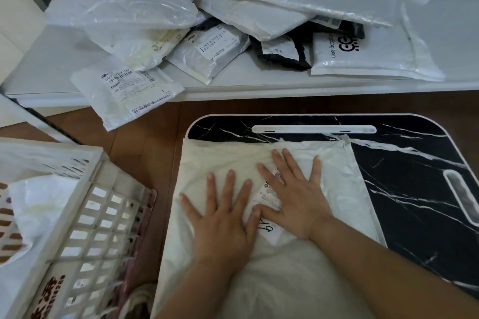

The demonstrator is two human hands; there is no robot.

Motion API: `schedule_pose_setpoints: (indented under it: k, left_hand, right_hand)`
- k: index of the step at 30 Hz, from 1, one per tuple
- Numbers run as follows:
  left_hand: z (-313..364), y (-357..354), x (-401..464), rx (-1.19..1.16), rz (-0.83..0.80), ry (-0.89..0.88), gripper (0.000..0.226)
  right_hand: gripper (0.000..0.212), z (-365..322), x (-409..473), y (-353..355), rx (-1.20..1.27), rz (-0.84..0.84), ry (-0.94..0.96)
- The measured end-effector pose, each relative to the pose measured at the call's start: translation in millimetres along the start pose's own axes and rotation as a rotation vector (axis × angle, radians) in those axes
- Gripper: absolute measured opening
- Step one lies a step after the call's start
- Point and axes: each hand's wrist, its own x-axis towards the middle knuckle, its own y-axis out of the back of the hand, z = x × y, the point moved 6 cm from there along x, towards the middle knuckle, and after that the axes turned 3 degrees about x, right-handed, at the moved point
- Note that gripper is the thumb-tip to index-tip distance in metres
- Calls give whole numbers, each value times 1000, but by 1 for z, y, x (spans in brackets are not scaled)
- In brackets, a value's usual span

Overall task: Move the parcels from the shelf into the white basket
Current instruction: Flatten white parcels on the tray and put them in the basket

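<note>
Both hands, left (pixel 220 217) and right (pixel 293 194), lie flat and open on the parcel (pixel 334 168) mid-frame (more wait on the shelf (pixel 233 85) above), so grab its edges, then lift it left into the basket (pixel 85 215).

I have one view, worn on the head. It looks steeply down and forward, close over the table (pixel 414 189), with the shelf (pixel 233 85) beyond.

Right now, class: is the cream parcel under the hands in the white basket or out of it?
Out. The cream parcel lies flat on the black marble tray, both hands pressing it; the white basket stands to its left.
</note>
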Motion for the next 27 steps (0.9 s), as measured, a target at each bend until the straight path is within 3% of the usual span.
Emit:
schedule_pose_setpoints:
  k: [4,12,18,27]
  left_hand:
    - [2,0,1,13,-38,13,61]
    - [1,4,1,17,-42,2,77]
    - [-1,4,-39,188,-268,-307,106]
    - [-4,4,-72,223,-426,-267,123]
  right_hand:
    - [83,14,-23,2,11,-19,-17]
    - [118,34,-88,-5,-7,-221,61]
    - [116,33,-86,0,-25,-327,19]
    - [129,17,-87,4,73,-475,-203]
